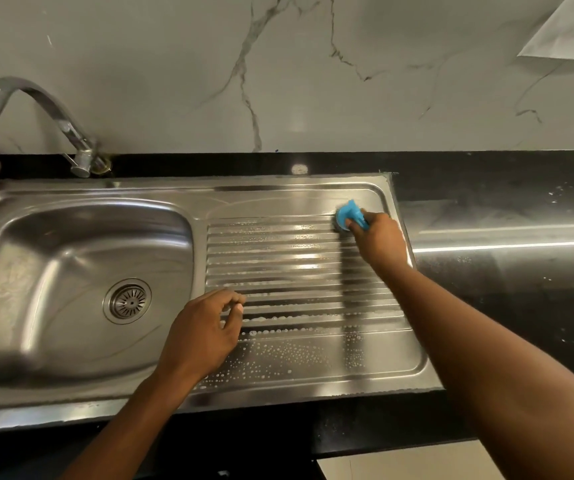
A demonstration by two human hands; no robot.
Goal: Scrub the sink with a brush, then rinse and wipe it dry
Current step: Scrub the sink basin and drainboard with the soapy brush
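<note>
A stainless steel sink (188,386) fills the counter, with its basin (53,258) on the left and a ribbed drainboard (296,258) on the right. Soap suds dot the drainboard's ribs and its near flat part. My right hand (381,242) grips a blue brush (348,216) and presses it on the far right corner of the drainboard. My left hand (202,336) hovers over the drainboard's near left part, fingers loosely curled, holding nothing.
A curved metal faucet (36,109) stands at the back left, its spout out of frame to the left. The drain strainer (128,301) sits in the basin floor. Black countertop (507,258) runs to the right, wet with specks. A marble wall rises behind.
</note>
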